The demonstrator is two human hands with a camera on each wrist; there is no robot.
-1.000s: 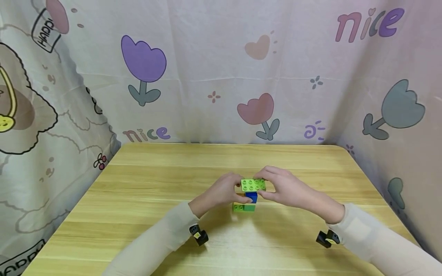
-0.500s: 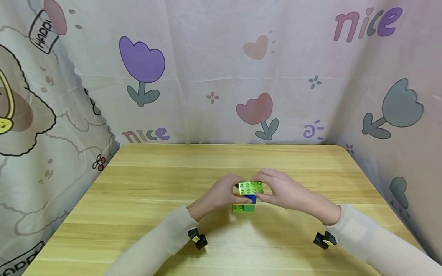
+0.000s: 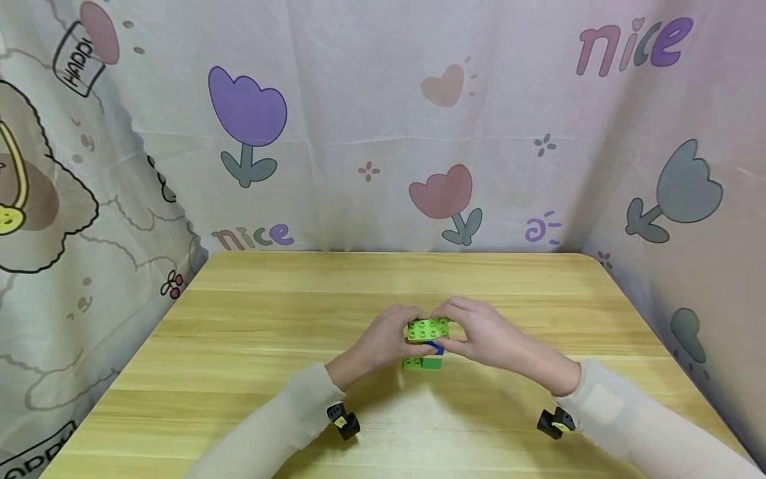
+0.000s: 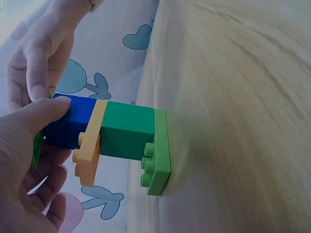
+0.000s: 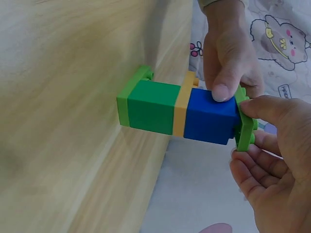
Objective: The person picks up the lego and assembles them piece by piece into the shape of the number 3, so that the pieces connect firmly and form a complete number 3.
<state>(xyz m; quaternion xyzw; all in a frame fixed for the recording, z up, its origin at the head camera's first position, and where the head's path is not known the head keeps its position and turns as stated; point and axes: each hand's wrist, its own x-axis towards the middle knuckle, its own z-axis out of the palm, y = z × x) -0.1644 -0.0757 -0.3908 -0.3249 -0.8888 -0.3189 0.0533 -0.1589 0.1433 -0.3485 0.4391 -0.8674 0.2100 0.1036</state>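
Note:
A small tower of toy building bricks stands on the table in front of me. From the bottom it has a light green plate [image 4: 160, 165], a green block [image 4: 127, 130], an orange plate [image 4: 89, 165] and a blue block [image 5: 209, 116]. My left hand [image 3: 385, 336] grips the blue block, thumb across its near side and fingers behind. On the blue block's studs lies another light green plate [image 3: 427, 330], slightly tilted in the right wrist view. My right hand [image 3: 487, 332] pinches that upper plate between thumb and fingers.
The wooden table [image 3: 269, 319] reaches back to a printed cloth [image 3: 359, 100] hung behind it and along the sides. Black wrist cameras sit at both sleeves, the left camera [image 3: 344, 422] and the right camera [image 3: 556, 423].
My right hand has shifted left and slightly down, bringing the upper light green plate leftward and lower over the blue block. The left hand has stayed nearly in place on the tower.

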